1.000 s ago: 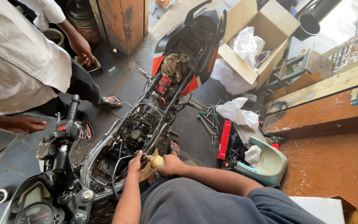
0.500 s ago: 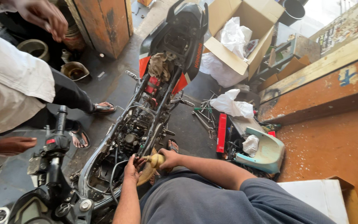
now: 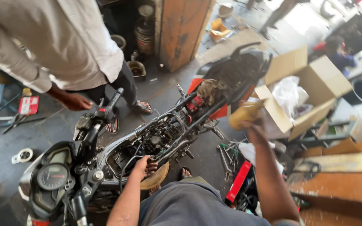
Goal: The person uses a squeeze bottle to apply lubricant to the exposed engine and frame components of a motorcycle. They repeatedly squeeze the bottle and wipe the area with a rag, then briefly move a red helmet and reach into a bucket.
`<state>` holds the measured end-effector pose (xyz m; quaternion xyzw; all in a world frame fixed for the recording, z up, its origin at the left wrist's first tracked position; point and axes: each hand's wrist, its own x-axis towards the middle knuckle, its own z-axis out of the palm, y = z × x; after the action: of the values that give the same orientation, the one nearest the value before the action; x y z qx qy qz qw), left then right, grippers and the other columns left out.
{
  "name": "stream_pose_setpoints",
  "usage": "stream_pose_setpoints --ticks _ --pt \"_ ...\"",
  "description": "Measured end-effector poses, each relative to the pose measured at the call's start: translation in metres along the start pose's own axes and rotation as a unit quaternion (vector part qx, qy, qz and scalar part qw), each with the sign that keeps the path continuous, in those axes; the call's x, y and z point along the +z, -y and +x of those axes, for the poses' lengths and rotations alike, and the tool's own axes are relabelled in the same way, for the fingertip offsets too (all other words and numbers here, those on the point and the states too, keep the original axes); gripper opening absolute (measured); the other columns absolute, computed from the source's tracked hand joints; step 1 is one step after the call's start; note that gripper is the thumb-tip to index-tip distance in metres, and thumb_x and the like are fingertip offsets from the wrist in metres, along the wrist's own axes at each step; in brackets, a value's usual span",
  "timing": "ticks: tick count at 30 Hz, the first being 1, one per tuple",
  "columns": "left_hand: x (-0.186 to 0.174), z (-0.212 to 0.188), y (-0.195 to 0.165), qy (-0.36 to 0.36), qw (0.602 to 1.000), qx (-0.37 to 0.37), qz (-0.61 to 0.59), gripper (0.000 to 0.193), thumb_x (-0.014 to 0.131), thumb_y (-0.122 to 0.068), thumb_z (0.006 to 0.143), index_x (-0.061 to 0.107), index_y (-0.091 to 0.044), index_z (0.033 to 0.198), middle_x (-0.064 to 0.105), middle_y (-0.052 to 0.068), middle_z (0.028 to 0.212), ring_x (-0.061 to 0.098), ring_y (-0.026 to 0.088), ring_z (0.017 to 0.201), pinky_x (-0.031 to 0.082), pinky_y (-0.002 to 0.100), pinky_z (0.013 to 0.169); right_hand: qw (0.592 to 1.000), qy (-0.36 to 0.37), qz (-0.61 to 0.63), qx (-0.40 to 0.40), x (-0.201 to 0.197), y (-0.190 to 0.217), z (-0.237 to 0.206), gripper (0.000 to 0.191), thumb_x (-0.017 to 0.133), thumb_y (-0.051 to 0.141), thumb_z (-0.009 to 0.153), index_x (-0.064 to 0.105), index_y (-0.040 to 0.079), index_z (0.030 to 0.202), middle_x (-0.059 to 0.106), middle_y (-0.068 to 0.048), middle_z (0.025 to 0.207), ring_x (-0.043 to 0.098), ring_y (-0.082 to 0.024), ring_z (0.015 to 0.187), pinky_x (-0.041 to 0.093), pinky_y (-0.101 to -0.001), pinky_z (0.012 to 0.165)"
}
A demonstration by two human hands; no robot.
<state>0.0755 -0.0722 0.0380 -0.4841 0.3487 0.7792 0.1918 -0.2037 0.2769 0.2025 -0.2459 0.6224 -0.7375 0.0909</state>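
A stripped motorcycle (image 3: 164,134) lies across the floor, its frame and engine bare and its speedometer (image 3: 52,176) near me at the lower left. My left hand (image 3: 144,165) rests on the frame rail beside the engine, with the fingers curled over it. My right hand (image 3: 254,130) is raised to the right of the bike and grips a yellowish rag (image 3: 244,114), blurred by motion. The rag hangs in the air near the tail and the open flap of a cardboard box (image 3: 300,90).
A person in a white shirt (image 3: 59,46) stands at the left, one hand (image 3: 75,101) by the handlebar. Spanners (image 3: 227,152) and a red tool case (image 3: 238,182) lie on the floor at my right. A wooden cabinet (image 3: 181,31) stands behind the bike, and a tape roll (image 3: 21,155) lies at the left.
My right hand has lifted the yellowish rag off the frame and swung it up to the right. My left hand stays on the frame. The view has tilted and shifted.
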Motion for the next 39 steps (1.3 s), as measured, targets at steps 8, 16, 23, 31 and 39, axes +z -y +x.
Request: stream_pose_setpoints --ticks 8,16,23,31,39 --pt "-0.025 0.008 0.023 -0.158 0.882 0.244 0.37 0.056 0.067 -0.062 0.093 0.078 -0.007 0.1 0.077 0.009 0.082 0.07 0.021 0.074 0.054 0.04 0.072 0.994 -0.059 0.074 -0.062 -0.092 -0.015 0.047 0.075 0.074 0.0 0.094 0.037 0.004 0.159 0.053 -0.011 0.145 0.054 -0.026 0.134 0.047 -0.0414 0.122" --pt "-0.053 -0.008 0.105 -0.442 0.816 0.318 0.195 0.041 0.065 -0.051 0.093 0.076 -0.011 0.091 0.076 0.01 0.079 0.074 0.031 0.076 0.056 0.043 0.069 0.988 -0.074 0.121 0.054 -0.108 -0.081 0.082 0.081 0.079 -0.001 0.092 0.037 0.013 0.16 0.051 -0.013 0.153 0.055 -0.03 0.142 0.053 -0.0507 0.119" --pt "-0.059 0.01 0.173 -0.62 0.725 0.279 0.111 0.039 0.064 -0.046 0.098 0.075 -0.01 0.093 0.076 0.013 0.087 0.074 0.035 0.084 0.058 0.046 0.07 0.981 0.148 0.039 0.12 -0.077 -0.095 0.093 0.074 0.077 -0.004 0.09 0.042 0.004 0.154 0.055 -0.009 0.132 0.059 -0.024 0.124 0.049 -0.0399 0.114" --pt "-0.052 0.012 0.194 -0.694 0.64 0.33 0.003 0.06 0.082 -0.049 0.08 0.055 -0.007 0.113 0.067 0.008 0.078 0.067 0.027 0.07 0.053 0.043 0.063 0.962 0.237 -0.009 0.132 -0.059 -0.11 0.1 0.069 0.083 -0.007 0.094 0.042 0.003 0.149 0.054 -0.008 0.131 0.057 -0.021 0.123 0.048 -0.0383 0.115" --pt "-0.084 -0.011 0.203 -0.619 0.72 0.308 0.06 0.049 0.075 -0.05 0.101 0.066 -0.004 0.086 0.062 0.002 0.071 0.061 0.024 0.062 0.05 0.04 0.063 0.962 0.24 -0.029 0.128 -0.051 -0.111 0.092 0.066 0.081 -0.005 0.095 0.043 0.003 0.148 0.054 -0.008 0.135 0.056 -0.02 0.125 0.046 -0.0358 0.116"
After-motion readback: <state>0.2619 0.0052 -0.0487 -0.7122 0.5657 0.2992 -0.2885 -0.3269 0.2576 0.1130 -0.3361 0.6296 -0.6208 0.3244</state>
